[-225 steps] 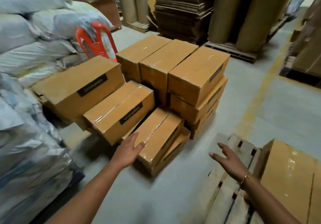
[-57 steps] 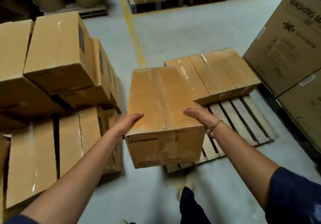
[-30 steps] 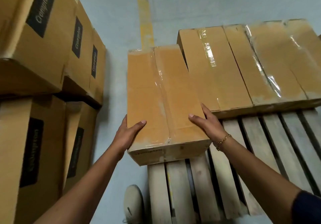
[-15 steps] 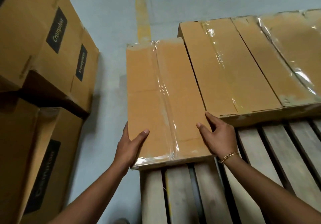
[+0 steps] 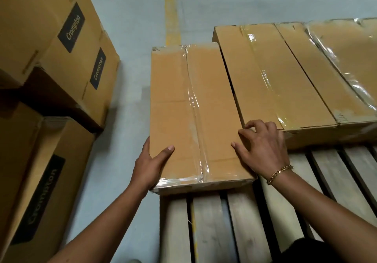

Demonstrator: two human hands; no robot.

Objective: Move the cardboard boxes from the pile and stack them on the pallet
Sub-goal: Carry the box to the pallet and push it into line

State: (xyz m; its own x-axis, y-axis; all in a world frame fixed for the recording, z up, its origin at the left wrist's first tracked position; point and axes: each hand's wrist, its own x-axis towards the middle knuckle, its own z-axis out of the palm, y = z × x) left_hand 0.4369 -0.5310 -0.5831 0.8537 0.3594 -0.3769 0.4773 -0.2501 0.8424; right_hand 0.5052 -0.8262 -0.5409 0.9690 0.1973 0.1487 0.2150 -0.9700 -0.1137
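Note:
A taped cardboard box (image 5: pixel 183 103) lies flat on the left end of the wooden pallet (image 5: pixel 208 228), its long side against a row of boxes (image 5: pixel 275 75) on the same pallet. My left hand (image 5: pixel 149 166) grips the box's near left edge, thumb on top and fingers down the side. My right hand (image 5: pixel 263 148) lies on top of the box at its near right edge. Its fingers are bent and the tips touch the seam between this box and its neighbour.
The pile of Crompton boxes (image 5: pixel 67 44) stands on the left, stacked two high, with a strip of grey floor between it and the pallet. A yellow floor line (image 5: pixel 171 7) runs away ahead. Bare pallet slats (image 5: pixel 336 177) lie in front of the row.
The box has settled onto the pallet beside the row. My right hand has come off the box's right side up onto its top edge. My left hand keeps its hold.

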